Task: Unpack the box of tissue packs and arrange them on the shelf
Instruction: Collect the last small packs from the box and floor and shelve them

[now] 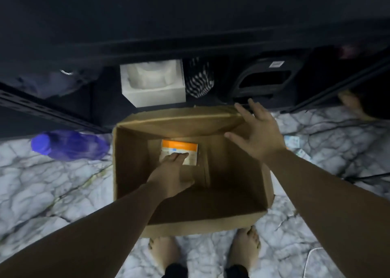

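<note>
Left hand [175, 172] is deep in the box [135, 172], fingers laid on the pack [180, 151] at the bottom; whether they have closed round it cannot be told, since the hand covers its near edge. That pack, orange-banded and pale, lies just past the fingertips against the far wall, and it is the only one in sight, so the unpacking looks nearly finished.

Right hand [256, 131] is up at the rim, fingers spread and gripping nothing, its palm against the far flap [181, 119]. It seems to be pushing the flap back so the opening stays clear and the box stays put while the other arm reaches down.

Beyond the right hand stands the dark shelf [42, 108], its low bay just behind the box. A white carton [156, 94] sits there beyond the left hand, with striped cloth [199, 81] next to it and a black bin [266, 81] just past the right fingertips. The box seems set close to the shelf to keep each carry short.

Left of the left arm a blue bottle [67, 144] lies on the marble floor [42, 193]. Bare feet [245, 248] stand at the near side of the box.
</note>
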